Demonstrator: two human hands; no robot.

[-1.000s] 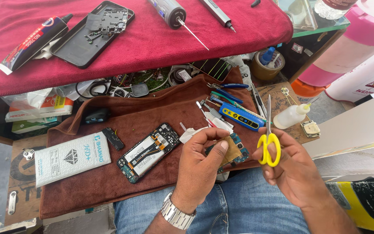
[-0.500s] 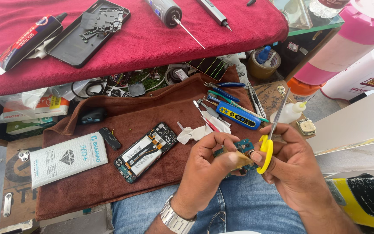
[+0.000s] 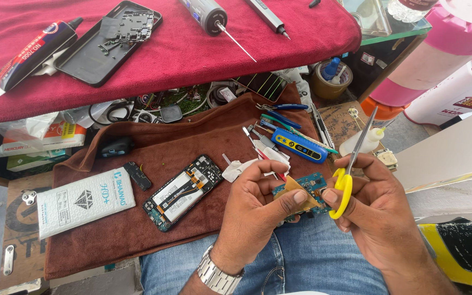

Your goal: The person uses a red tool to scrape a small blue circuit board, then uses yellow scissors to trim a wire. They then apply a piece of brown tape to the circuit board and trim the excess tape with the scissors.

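Yellow-handled scissors (image 3: 348, 177) sat in the right hand (image 3: 381, 213), fingers closed through the loops and the thin blades pointing up toward one o'clock. The left hand (image 3: 255, 205) was curled shut around a small green circuit board (image 3: 311, 186) with a tan strip of tape (image 3: 296, 191) stuck over it, thumb and forefinger pinching that strip at the middle of the view, just above the person's lap in blue jeans (image 3: 307, 257). The two hands were touching or nearly so over the board; whether the blades met the tape could not be told. A metal wristwatch (image 3: 214, 273) ringed the left wrist at six o'clock. Out at nine o'clock from the hands, an opened phone (image 3: 184, 191) lay face down on a brown cloth (image 3: 137, 240) with its insides showing, and farther the same way lay a white packet (image 3: 86, 199). At twelve o'clock, near the hands, a blue tool (image 3: 299, 146) rested among tweezers (image 3: 279, 116). Higher up, on a red cloth (image 3: 192, 49), lay a black phone frame (image 3: 107, 41) at eleven o'clock, a tube of glue (image 3: 28, 54) beside it and an electric screwdriver (image 3: 214, 19).
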